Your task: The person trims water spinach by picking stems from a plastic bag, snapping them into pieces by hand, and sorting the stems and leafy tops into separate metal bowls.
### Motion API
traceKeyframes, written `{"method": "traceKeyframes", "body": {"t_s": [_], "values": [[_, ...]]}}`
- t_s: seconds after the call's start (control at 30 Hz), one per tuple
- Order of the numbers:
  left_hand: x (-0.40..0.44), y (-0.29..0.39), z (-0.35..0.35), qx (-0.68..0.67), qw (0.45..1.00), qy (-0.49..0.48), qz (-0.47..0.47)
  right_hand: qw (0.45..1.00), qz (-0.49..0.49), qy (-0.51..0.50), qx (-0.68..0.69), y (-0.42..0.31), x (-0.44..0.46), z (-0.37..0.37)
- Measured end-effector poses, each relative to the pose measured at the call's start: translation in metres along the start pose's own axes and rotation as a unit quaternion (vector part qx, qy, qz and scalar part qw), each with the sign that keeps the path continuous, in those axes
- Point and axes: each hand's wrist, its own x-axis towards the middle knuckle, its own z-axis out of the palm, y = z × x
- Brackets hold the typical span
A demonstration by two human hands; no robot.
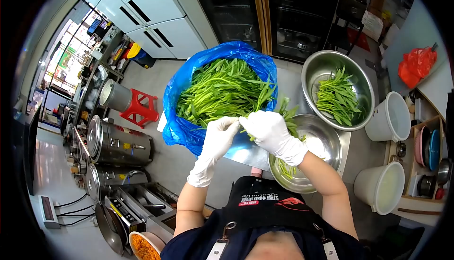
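Both my hands wear white gloves and meet just over the near edge of a blue plastic bag (171, 96) full of long leafy green stems (222, 89). My left hand (221, 134) pinches a thin stem end with its fingertips. My right hand (270, 130) is closed around a few green stems, whose leaves (287, 113) stick out past its far side. Beneath my right forearm is a steel bowl (328, 141) with short cut pieces (285, 169) in it. A larger steel bowl (309, 73) at the upper right holds a bunch of leafy greens (338, 96).
The bag and bowls stand on a metal table (241, 151). Two white buckets (397, 118) (380, 186) are on the right. A red stool (142, 108) and large steel pots (118, 141) stand left. Fridges (156, 18) line the far side.
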Motion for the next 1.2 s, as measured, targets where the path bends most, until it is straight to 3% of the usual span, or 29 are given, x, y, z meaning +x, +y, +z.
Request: {"method": "traceKeyframes", "body": {"t_s": [0.03, 0.2, 0.3, 0.37, 0.43, 0.47, 0.5, 0.57, 0.63, 0.67, 0.7, 0.77, 0.83, 0.87, 0.9, 0.93, 1.0, 1.03, 1.2], "values": [[0.000, 0.000, 0.000, -0.023, 0.999, -0.017, -0.018, 0.998, -0.010, -0.042, -0.037, -0.001, -0.002, 0.005], [-0.004, 0.000, 0.004, -0.026, 0.995, -0.073, -0.066, 0.998, -0.025, -0.038, -0.036, -0.001, -0.017, 0.009], [-0.006, -0.001, 0.017, -0.071, 0.995, -0.069, -0.033, 0.998, 0.049, 0.004, 0.024, 0.004, -0.025, 0.004], [-0.004, -0.001, 0.024, -0.070, 0.993, -0.093, -0.016, 0.967, 0.185, 0.032, 0.170, 0.009, -0.033, -0.002], [-0.006, -0.007, 0.038, -0.131, 0.983, -0.128, 0.015, 0.894, 0.331, 0.063, 0.295, 0.022, -0.048, -0.008], [-0.006, -0.011, 0.047, -0.140, 0.979, -0.147, 0.031, 0.875, 0.378, 0.062, 0.296, 0.032, -0.055, -0.021], [-0.004, -0.020, 0.053, -0.060, 0.982, -0.162, 0.082, 0.854, 0.424, 0.060, 0.296, 0.044, -0.061, -0.038], [-0.007, -0.020, 0.066, 0.023, 0.972, -0.229, 0.045, 0.810, 0.479, 0.118, 0.318, 0.066, -0.081, -0.067], [-0.009, -0.048, 0.086, 0.120, 0.956, -0.251, 0.092, 0.817, 0.475, 0.140, 0.296, 0.080, -0.094, -0.101], [-0.008, -0.042, 0.084, 0.182, 0.940, -0.266, 0.106, 0.788, 0.486, 0.178, 0.334, 0.088, -0.104, -0.110], [-0.003, -0.038, 0.078, 0.192, 0.944, -0.219, 0.157, 0.756, 0.497, 0.215, 0.369, 0.093, -0.113, -0.118], [0.016, -0.028, 0.051, 0.209, 0.935, -0.126, 0.257, 0.750, 0.483, 0.209, 0.402, 0.099, -0.126, -0.132], [0.037, 0.016, 0.010, 0.228, 0.960, 0.004, 0.162, 0.739, 0.468, 0.224, 0.430, 0.109, -0.150, -0.129], [0.054, 0.024, -0.013, 0.259, 0.944, 0.104, 0.177, 0.722, 0.473, 0.235, 0.447, 0.105, -0.151, -0.125], [0.085, 0.009, -0.035, 0.313, 0.889, 0.197, 0.271, 0.704, 0.477, 0.247, 0.465, 0.101, -0.152, -0.121], [0.106, 0.007, -0.057, 0.379, 0.839, 0.239, 0.309, 0.676, 0.488, 0.262, 0.486, 0.101, -0.157, -0.113], [0.152, -0.017, -0.099, 0.505, 0.799, 0.208, 0.250, 0.663, 0.477, 0.271, 0.510, 0.099, -0.158, -0.104], [0.166, -0.025, -0.113, 0.535, 0.814, 0.142, 0.178, 0.650, 0.476, 0.278, 0.523, 0.101, -0.161, -0.093], [0.187, -0.044, -0.122, 0.561, 0.821, 0.032, 0.105, 0.605, 0.401, 0.305, 0.617, 0.095, -0.139, -0.072]]}}
